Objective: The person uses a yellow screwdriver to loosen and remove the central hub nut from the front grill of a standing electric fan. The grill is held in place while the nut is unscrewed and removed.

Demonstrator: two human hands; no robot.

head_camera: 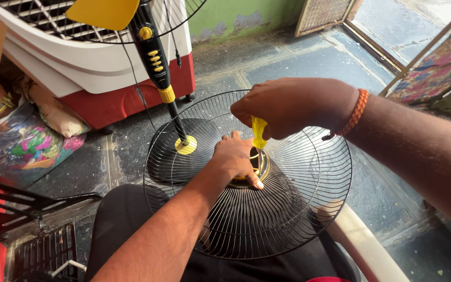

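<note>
Head camera view, looking down at a person seated on the floor with a round wire fan guard (288,209) resting across the lap. Its thin metal wires run out from a gold centre ring (261,166) to a thick outer rim.

Left hand (236,159) lies mostly flat on the centre ring, fingers spread, pressing it down rather than gripping. Right hand (288,107) is closed into a fist around the yellow handle of a screwdriver (259,133), which points straight down into the ring beside the left hand.

Behind the guard stands a pedestal fan: a round black base (170,156), a black pole (176,117) with a yellow collar, a control panel (155,57) with yellow buttons, and a yellow blade (103,11) at the top edge. A white and red air cooler (105,78) sits behind it, with patterned cloth bags (24,143) to the left.

By its look the guard is light but wide and springy. The thin wires would likely bend under pressure, so the stiff rim or the solid centre ring seem the safest places to hold.
</note>
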